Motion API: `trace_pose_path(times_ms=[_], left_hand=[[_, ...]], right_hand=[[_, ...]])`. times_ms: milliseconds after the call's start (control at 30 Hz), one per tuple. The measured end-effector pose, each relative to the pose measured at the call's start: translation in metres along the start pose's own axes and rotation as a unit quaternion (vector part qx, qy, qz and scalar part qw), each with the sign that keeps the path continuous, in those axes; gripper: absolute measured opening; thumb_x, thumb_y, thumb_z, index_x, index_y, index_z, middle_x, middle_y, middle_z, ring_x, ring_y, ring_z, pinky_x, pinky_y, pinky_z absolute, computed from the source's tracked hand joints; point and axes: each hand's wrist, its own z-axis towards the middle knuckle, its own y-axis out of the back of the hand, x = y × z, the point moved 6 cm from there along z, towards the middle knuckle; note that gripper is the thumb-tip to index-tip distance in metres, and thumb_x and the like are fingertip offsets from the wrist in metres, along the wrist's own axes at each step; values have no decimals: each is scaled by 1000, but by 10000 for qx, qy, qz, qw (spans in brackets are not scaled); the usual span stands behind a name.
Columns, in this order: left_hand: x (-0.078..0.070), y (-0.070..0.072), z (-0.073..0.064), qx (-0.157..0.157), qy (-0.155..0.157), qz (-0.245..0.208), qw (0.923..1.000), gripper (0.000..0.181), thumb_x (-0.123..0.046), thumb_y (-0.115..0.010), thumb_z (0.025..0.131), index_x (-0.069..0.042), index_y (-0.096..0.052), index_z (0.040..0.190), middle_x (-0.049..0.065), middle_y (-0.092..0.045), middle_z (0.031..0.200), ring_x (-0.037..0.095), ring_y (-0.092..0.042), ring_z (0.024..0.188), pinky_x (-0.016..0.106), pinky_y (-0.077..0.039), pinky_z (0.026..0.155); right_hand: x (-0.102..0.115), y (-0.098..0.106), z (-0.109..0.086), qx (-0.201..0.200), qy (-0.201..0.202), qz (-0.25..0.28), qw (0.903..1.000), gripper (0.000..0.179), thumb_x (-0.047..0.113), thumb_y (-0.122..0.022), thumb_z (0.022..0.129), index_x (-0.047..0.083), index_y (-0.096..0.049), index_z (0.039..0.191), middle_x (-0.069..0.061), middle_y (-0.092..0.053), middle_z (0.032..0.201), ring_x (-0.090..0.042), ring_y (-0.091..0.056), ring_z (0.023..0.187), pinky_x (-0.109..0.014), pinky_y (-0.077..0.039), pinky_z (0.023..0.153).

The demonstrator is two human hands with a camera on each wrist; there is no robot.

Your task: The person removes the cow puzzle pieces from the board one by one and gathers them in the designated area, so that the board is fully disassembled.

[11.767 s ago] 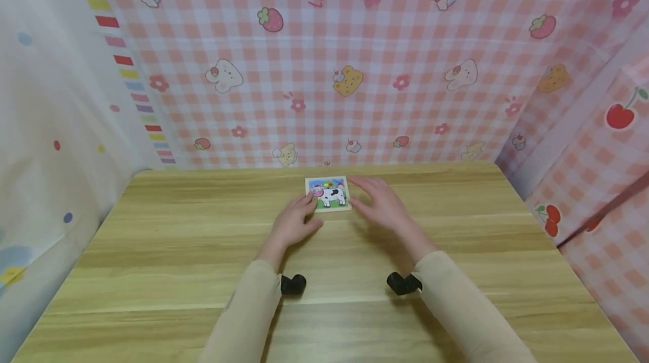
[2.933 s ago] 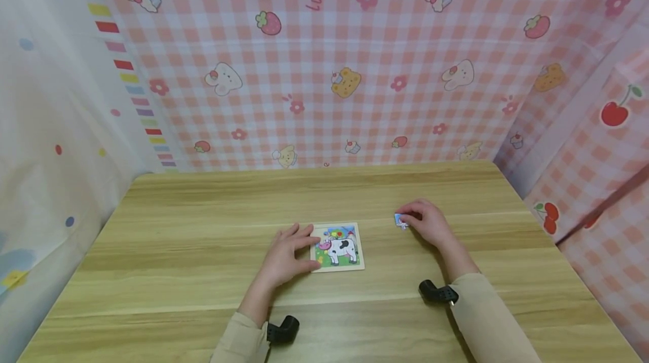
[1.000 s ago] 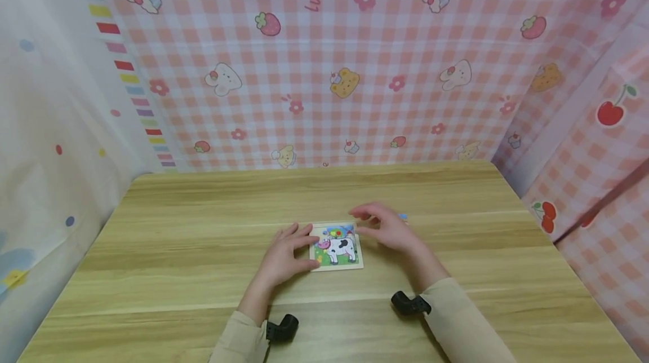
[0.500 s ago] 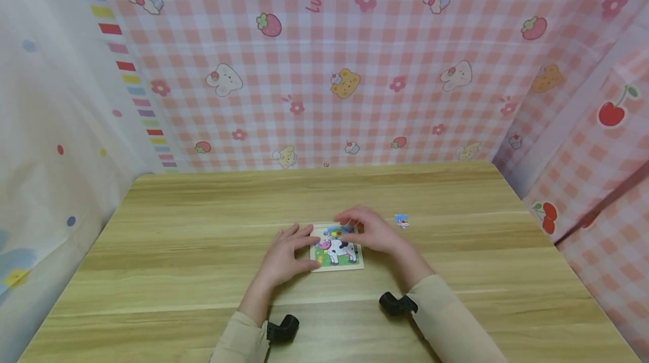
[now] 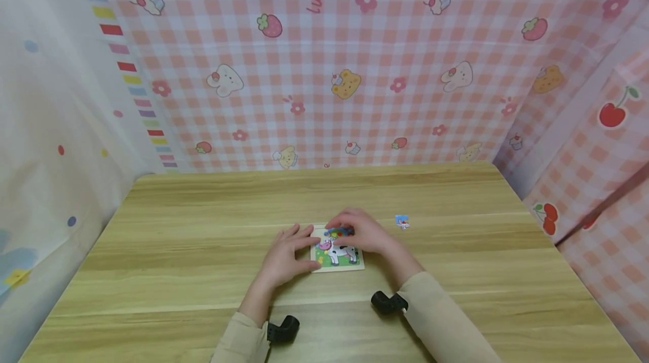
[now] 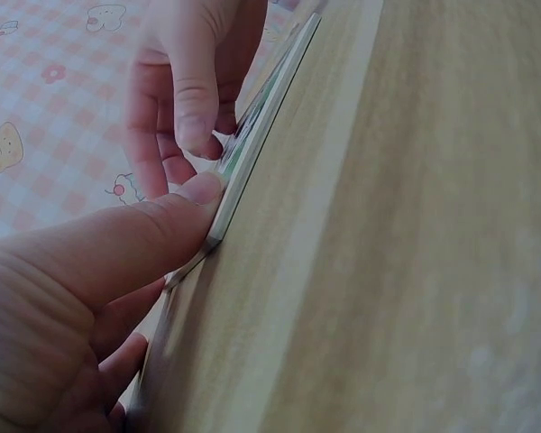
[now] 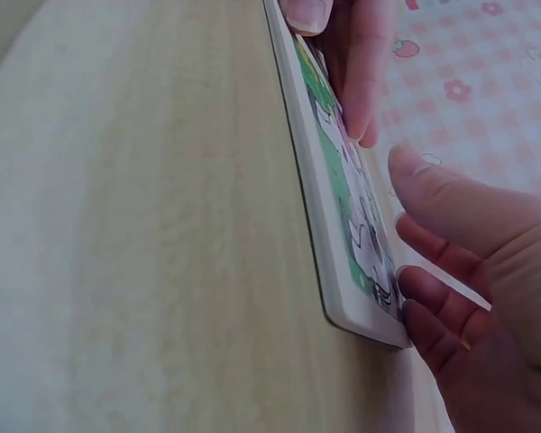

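Note:
A small wooden cow jigsaw puzzle (image 5: 337,261) lies flat on the table, with bare wood showing at its upper left. My left hand (image 5: 283,255) spans the puzzle's left edge; the thumb (image 6: 176,209) presses its near corner and the index finger reaches onto the picture. Over the upper right part hovers my right hand (image 5: 362,231), fingers loosely bent and thumb apart. In the right wrist view its fingertips (image 7: 419,281) are right at the puzzle's far side, with nothing held between them and the thumb. To the right lies a loose blue jigsaw piece (image 5: 402,221).
The wood-grain table (image 5: 203,290) ends at a pink checked cloth (image 5: 284,70) behind. A dotted white cloth (image 5: 45,126) hangs on the left. Black wrist-camera mounts (image 5: 284,329) stick out from both sleeves.
Since the oldest frame, the puzzle came nearer and a piece came out. My right hand let that piece go on the right, then moved left over the puzzle. The left hand stays put lately.

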Motion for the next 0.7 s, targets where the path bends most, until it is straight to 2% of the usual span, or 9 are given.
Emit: trace_pose_path(times_ms=[300,700], left_hand=[[1,0,0,11,36,-28,10000,51,-29,-83,81,-10,-69,126,10,-48,148,40,-28,144,59,-9,118],[0,0,0,30,74,-68,9999,51,-28,-83,81,-9,-68,126,10,-48,149,40,-28,144,59,-8,118]], right_hand=[[-3,-4,6,116,-148,-343,9992,24,20,-80,85,21,-74,108,2,-61,111,-21,-54,107,-43,-44,95],[0,-7,8,212,-205,-423,9987,25,19,-81,84,19,-74,109,1,-59,112,-21,-52,107,-41,-43,95]])
